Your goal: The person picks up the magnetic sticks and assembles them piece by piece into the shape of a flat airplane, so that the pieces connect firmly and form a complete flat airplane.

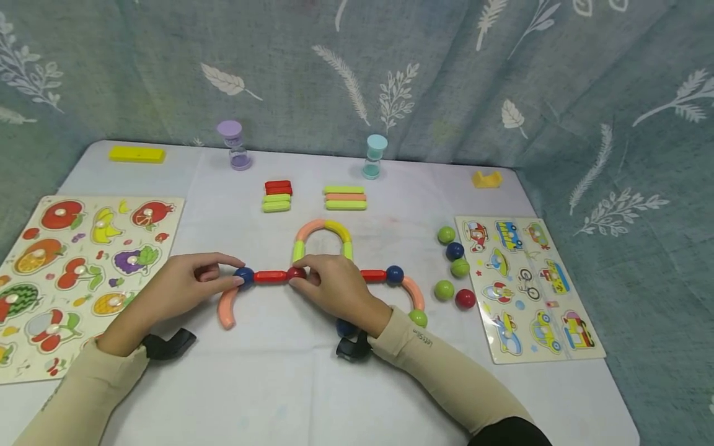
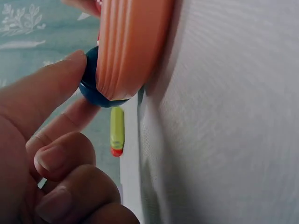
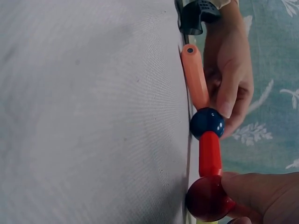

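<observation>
In the head view, a dark blue ball (image 1: 244,277) is being pinched in the narrow grip of the left hand (image 1: 186,280), and a red ball (image 1: 296,274) in that of the right hand (image 1: 341,286). A straight red rod (image 1: 270,277) is being held between both balls, over the counter (image 1: 268,384).

In the left wrist view, the dark blue ball is being partly hidden by a curved orange rod (image 2: 133,44); by an uneven twist, their joint could be being broken.

In the right wrist view, a dark dot (image 3: 190,50), perhaps a magnet, is being shown at that rod's end. Were the hands being drawn apart, the red rod could be being pulled loose, and a released ball could be being sent rolling.
</observation>
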